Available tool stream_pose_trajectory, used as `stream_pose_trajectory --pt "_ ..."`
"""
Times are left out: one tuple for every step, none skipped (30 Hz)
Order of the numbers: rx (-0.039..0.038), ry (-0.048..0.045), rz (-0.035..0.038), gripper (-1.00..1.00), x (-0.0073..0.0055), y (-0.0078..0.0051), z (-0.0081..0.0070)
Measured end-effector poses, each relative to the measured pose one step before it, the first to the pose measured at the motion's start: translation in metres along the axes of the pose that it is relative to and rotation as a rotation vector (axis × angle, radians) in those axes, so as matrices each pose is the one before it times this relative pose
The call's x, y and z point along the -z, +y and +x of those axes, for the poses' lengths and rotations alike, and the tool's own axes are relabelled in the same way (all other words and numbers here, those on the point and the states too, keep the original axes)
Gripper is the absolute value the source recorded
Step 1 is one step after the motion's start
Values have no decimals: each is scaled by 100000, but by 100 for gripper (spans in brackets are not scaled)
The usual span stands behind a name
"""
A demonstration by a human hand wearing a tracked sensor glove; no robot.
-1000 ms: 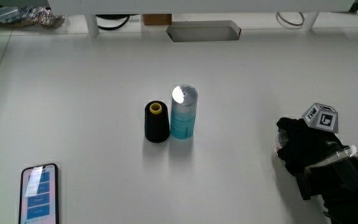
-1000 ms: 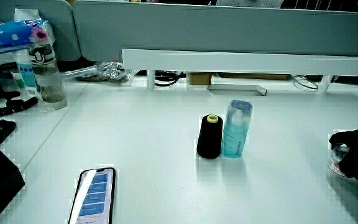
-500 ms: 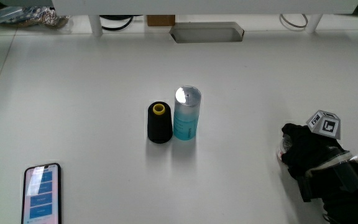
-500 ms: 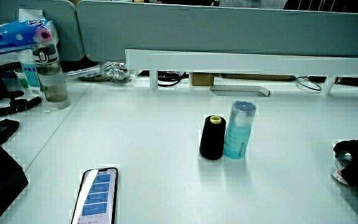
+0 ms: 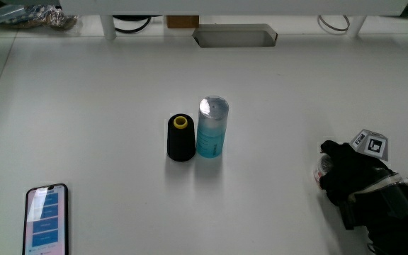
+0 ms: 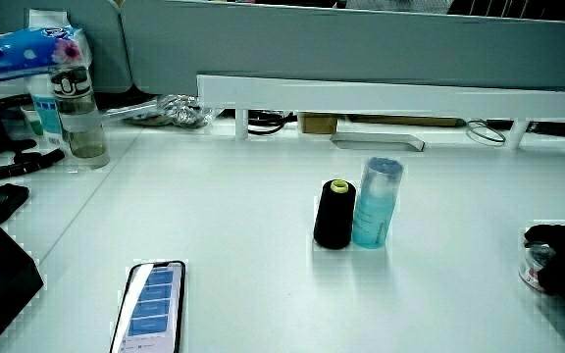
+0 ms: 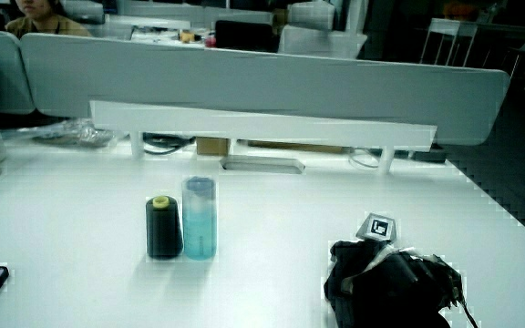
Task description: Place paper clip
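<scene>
The hand [image 5: 347,176] rests on the surface [image 5: 83,106], well apart from the bottle [image 5: 210,129] and spool [image 5: 180,139] at frame centre; its grip cannot be determined, and the paper clip, not visible and presumably under it, should be light, springy, slippery wire, best pinched across its flat faces.

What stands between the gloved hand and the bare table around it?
Nothing visible does. The hand sits low on the table; the black spool and blue bottle stand together, well apart from it. No paper clip can be made out.
</scene>
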Motion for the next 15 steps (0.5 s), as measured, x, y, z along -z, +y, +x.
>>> stream_pose_trajectory --pt "-1489 290 -143 -67 -90 -218 -109" --pt "931 -243 -714 -75 -70 -79 25" --pt "-2613 1842 418 -83 -98 -176 -52" --pt "-1581 -437 2407 -92 -195 -353 -174" --pt "2179 -59 -414 -100 -98 185 103" --pt "-1945 -391 380 -100 -177 -374 -241" --pt "-401 -1025 1686 -100 -132 -84 -114" --pt "-2167 -1130 1382 -100 -250 -613 -391" --pt "-220 76 3097 -100 -273 -364 -170" --pt "2222 -1699 2948 -100 -193 -136 10" --pt "-1501 -33 1293 -100 -276 -415 -134" --pt "859 835 1267 -100 -148 37 159" --pt "-2842 192 3815 -100 -406 -592 -239" --pt "-85 410 1057 -100 -248 -268 -89" --pt "160 706 -1940 -100 -65 -17 -44"
